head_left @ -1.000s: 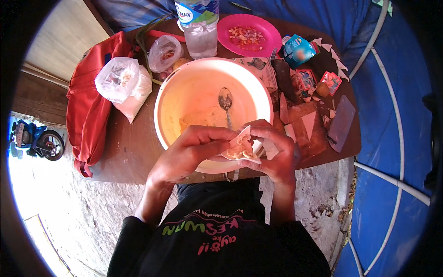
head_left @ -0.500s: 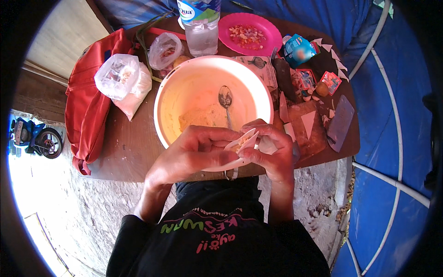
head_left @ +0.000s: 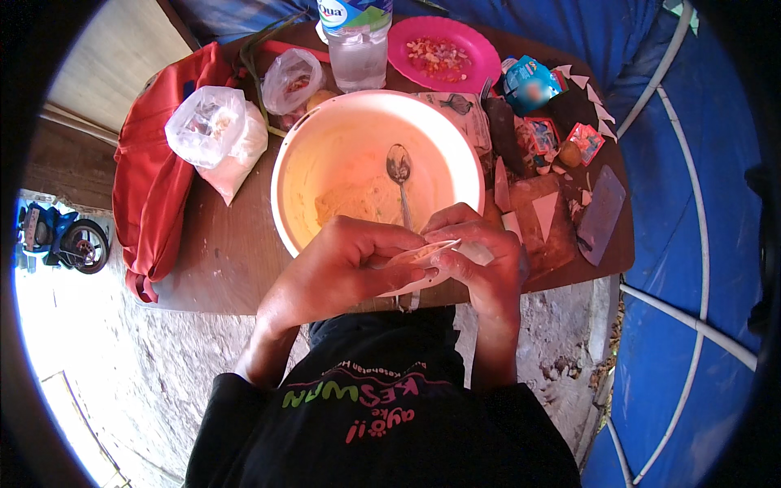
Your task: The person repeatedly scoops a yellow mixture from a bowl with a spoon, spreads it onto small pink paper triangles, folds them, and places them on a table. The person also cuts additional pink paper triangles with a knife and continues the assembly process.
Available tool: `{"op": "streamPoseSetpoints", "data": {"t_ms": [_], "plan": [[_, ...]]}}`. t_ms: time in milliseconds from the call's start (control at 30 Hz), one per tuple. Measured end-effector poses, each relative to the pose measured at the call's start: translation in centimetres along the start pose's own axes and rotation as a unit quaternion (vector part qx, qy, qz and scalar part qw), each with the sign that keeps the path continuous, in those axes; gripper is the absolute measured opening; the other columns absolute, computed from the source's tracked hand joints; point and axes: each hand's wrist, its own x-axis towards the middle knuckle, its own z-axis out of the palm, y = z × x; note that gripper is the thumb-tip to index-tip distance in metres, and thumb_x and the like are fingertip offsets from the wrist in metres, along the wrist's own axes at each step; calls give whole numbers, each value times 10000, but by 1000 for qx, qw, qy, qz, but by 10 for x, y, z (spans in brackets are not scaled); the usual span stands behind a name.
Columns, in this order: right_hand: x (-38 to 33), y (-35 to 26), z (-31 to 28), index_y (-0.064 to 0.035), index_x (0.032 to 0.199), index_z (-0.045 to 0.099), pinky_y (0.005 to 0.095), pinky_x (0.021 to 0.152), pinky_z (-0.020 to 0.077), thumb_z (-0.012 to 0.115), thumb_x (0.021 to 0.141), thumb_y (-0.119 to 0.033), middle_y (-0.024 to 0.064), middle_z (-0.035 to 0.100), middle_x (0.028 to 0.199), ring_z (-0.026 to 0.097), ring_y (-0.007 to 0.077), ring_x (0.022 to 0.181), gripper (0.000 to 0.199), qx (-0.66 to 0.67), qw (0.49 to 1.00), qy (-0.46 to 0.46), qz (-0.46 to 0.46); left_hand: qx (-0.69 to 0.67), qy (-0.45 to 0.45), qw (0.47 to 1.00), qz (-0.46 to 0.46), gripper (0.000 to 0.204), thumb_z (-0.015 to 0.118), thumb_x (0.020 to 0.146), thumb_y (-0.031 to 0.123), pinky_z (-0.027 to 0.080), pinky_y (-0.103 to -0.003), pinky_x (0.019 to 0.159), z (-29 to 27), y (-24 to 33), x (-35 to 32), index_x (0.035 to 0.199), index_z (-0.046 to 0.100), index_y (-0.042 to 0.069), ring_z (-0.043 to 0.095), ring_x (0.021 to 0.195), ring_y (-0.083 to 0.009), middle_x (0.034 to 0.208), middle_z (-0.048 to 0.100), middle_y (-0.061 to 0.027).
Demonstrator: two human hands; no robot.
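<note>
clear plastic bag (head_left: pixel 213 124) with white contents, knotted, seen far left on the table (head_left: pixel 220 260) | smaller clear bag (head_left: pixel 294 79) placed just right of it | water bottle (head_left: pixel 355 41) with blue-and-white label, far centre | blue packet (head_left: pixel 530 84) far right | small red packets (head_left: pixel 586 140) laid near it

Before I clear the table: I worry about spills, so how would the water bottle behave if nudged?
The bottle stands upright and looks tall for its base, so a high push may tip it. It seems mostly full, so probably heavy and steadier. Its plastic probably will not break.
</note>
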Motion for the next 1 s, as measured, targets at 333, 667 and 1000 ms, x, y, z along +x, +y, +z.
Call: {"op": "streamPoseSetpoints", "data": {"t_ms": [333,667,1000], "plan": [[-2,4,1,4,963,759,308,854,513,807,776,29,121,691,1013,659,186,974,194,10,997,65,-29,63,71,993,64,190,715,922,32,539,-243,789,7,0,3,1098,713,-40,674,891,-84,953,736,-64],[-2,-4,1,6,961,762,307,824,509,815,751,41,102,705,948,667,177,914,219,-54,997,48,-2,12,87,995,44,176,736,881,-21,561,-255,818,1,-1,2,1057,733,-29,709,922,-116,966,764,-88],[-5,2,0,5,967,756,310,831,511,808,758,34,123,710,963,673,198,921,217,-30,998,51,-17,-53,105,992,51,271,801,771,-76,577,-305,856,-5,-9,4,1029,721,-59,729,921,-186,983,760,-150]]}}
